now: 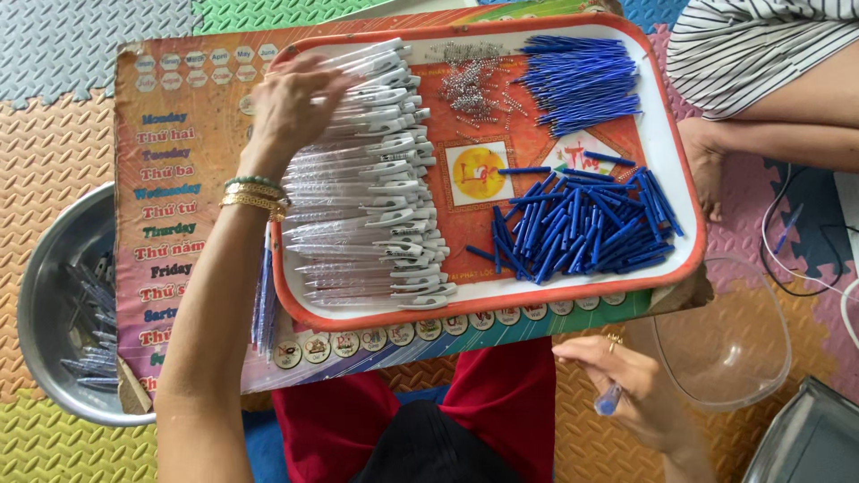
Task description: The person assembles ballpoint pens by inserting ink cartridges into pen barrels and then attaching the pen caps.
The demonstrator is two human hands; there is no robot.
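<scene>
head view: we look almost straight down from above our lap | near, arm's reach | tray (667, 134) fills centre | metal basin (45, 295) at 9 o'clock | clear bowl (761, 358) at 4 o'clock

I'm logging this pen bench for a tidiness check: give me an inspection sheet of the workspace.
Surface: orange-rimmed white plastic tray on a printed board.
Job's things: clear-and-white pen barrels; blue refill tubes; blue pen tips; small metal springs.
Clutter: steel basin; clear plastic bowl.
Grippers: left hand on the barrels; right hand holds a blue part.
Cables: white cable, right.
Surroundings: coloured foam floor mats; another person's foot.
</scene>
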